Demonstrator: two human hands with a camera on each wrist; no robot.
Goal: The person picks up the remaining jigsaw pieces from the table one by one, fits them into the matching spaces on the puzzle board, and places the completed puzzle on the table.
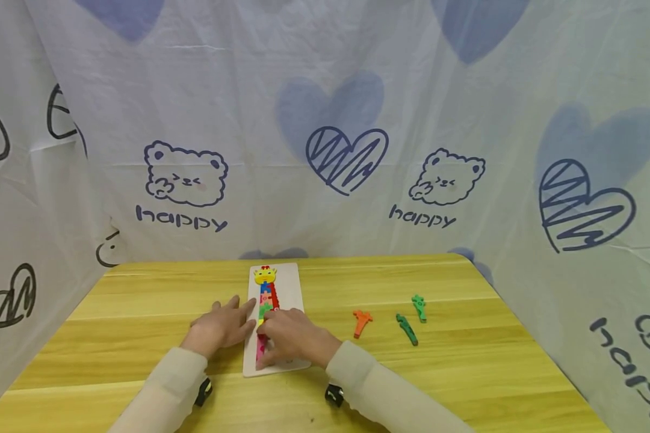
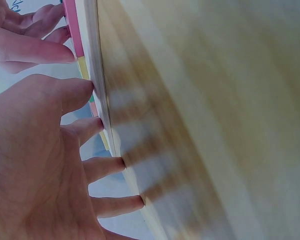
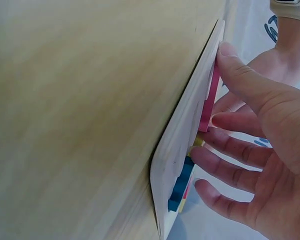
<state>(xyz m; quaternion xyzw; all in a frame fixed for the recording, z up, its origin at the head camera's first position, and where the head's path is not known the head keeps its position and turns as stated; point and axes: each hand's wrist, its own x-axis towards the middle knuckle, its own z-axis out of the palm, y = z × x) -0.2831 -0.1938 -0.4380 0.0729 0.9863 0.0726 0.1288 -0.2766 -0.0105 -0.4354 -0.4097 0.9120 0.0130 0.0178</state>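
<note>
A white puzzle board [image 1: 289,285] lies on the table with a giraffe puzzle on it, a yellow giraffe head [image 1: 265,276] at the far end and colored neck pieces below. My left hand [image 1: 222,325] has its fingers spread, and its fingertips touch the board's left edge. Over the near half, my right hand [image 1: 295,337] holds a pink puzzle piece [image 3: 209,102] between thumb and fingers at the piece's two ends. A teal piece [image 3: 181,185] stands up from the board beyond the right fingertips. The right hand hides part of the puzzle in the head view.
To the right of the board lie three loose pieces: an orange one [image 1: 362,323], a dark green one [image 1: 407,329] and a light green one [image 1: 419,308]. The wooden table [image 1: 157,300] ends at a printed cloth [image 1: 265,180] behind and at the sides.
</note>
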